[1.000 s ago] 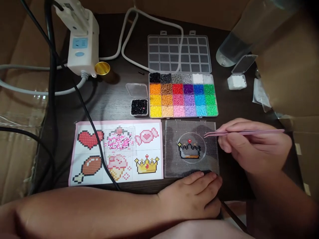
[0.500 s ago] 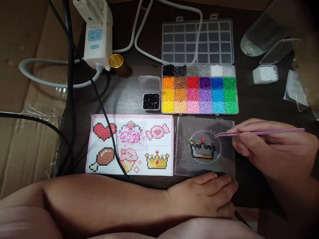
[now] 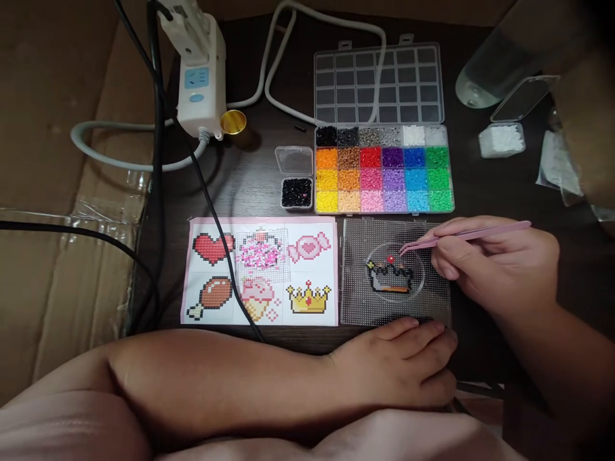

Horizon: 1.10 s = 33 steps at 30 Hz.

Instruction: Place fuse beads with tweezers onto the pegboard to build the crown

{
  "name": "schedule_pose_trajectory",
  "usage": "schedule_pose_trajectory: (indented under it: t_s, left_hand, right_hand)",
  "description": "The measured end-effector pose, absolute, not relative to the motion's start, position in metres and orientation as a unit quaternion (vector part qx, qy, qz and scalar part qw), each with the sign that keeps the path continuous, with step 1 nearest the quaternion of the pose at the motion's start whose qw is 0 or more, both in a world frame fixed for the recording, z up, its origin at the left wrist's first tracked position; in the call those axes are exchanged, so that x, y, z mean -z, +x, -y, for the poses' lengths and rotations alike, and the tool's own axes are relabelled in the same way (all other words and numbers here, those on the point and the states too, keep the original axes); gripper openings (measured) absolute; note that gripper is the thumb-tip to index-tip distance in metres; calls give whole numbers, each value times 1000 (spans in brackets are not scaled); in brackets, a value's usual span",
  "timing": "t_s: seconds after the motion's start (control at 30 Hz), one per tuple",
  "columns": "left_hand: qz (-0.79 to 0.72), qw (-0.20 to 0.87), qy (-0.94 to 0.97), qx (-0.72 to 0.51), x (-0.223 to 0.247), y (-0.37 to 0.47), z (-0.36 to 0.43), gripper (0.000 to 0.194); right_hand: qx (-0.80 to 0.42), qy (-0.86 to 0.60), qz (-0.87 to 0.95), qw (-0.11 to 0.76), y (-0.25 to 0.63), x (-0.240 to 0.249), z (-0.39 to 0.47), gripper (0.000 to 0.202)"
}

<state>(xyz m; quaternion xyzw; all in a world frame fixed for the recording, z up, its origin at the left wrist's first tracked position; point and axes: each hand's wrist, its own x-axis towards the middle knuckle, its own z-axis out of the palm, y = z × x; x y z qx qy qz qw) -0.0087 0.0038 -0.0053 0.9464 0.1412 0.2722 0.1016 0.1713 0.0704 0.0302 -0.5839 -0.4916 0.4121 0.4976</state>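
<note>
My right hand (image 3: 494,266) is closed around pink tweezers (image 3: 473,232), whose bent tips point left over the pegboard. The clear square pegboard (image 3: 353,307) carries a clear ring outline, and inside it lies a partly filled crown of fuse beads (image 3: 390,278). Black beads form its outline, with a red bead at the top, a yellow one at the left and some orange along the bottom. Whether the tips hold a bead is too small to tell. My left hand (image 3: 413,362) lies flat with fingers stretched out along the board's near edge.
Left of the board lies a pattern sheet (image 3: 307,262), with a small pegboard of pink beads (image 3: 262,256) on it. Behind stand a compartment box of coloured beads (image 3: 384,169), a small box of black beads (image 3: 296,192) and one of white (image 3: 502,141). A power strip (image 3: 202,83) and cables run at left.
My right hand and the tweezers have moved left, bringing the tips nearer the crown's red top bead. My left hand stays on the board's near edge. The camera view has shifted slightly.
</note>
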Motion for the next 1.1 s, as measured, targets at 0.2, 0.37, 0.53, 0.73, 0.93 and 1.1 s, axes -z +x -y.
schedule_pose_trajectory:
  t_s: [0.2, 0.37, 0.53, 0.73, 0.93, 1.1]
  left_hand:
    - [-117, 82, 977, -161, -18, -7, -6, 30]
    - [-132, 42, 986, -97, -33, 2, -1, 35]
    - [-158, 42, 978, -129, -24, 3, 6, 36]
    - [-166, 23, 970, -177, -9, -8, 7, 31]
    - [-168, 5, 964, -206, -5, -10, 2, 34]
    - [-172, 12, 967, -187, -4, -6, -3, 37]
  right_hand:
    - [-399, -569, 513, 504, 169, -30, -73, 9]
    - [-400, -580, 527, 476, 173, -30, -72, 11]
    - [-409, -578, 528, 469, 173, -30, -73, 13]
    - [-432, -575, 511, 471, 170, -30, -77, 14]
    - [-442, -567, 493, 489, 163, -33, -79, 18]
    - [-474, -561, 476, 484, 159, -33, -78, 20]
